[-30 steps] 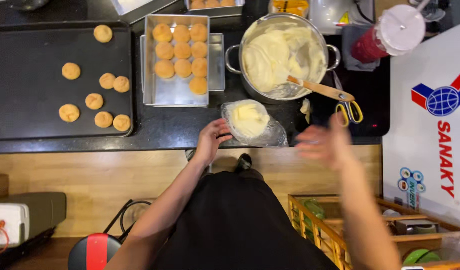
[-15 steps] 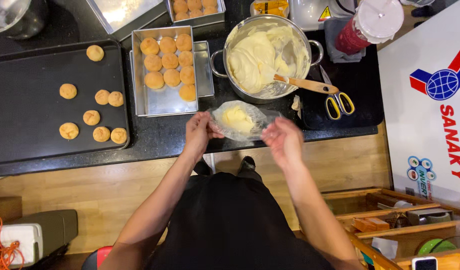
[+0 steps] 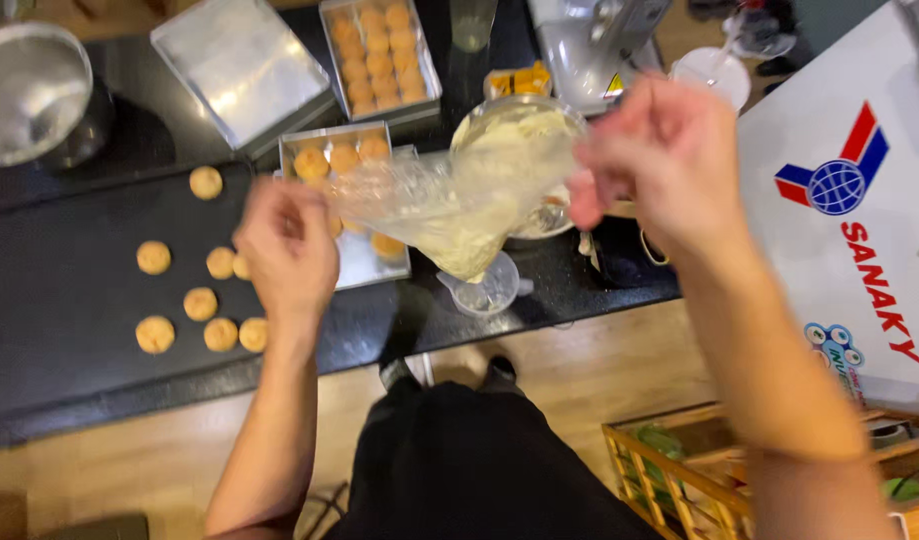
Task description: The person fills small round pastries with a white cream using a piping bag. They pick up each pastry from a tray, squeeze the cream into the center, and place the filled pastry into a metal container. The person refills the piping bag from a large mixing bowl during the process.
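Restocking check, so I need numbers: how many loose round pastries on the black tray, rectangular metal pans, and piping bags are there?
loose round pastries on the black tray: 8
rectangular metal pans: 3
piping bag, held between left hand and right hand: 1
Total: 12

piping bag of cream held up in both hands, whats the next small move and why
Probably gather and twist the open top shut. The piping bag hangs stretched between the left hand and right hand, its mouth wide and slack while pale cream sags toward the tip above the black counter. Closing it would likely keep cream from backing out.
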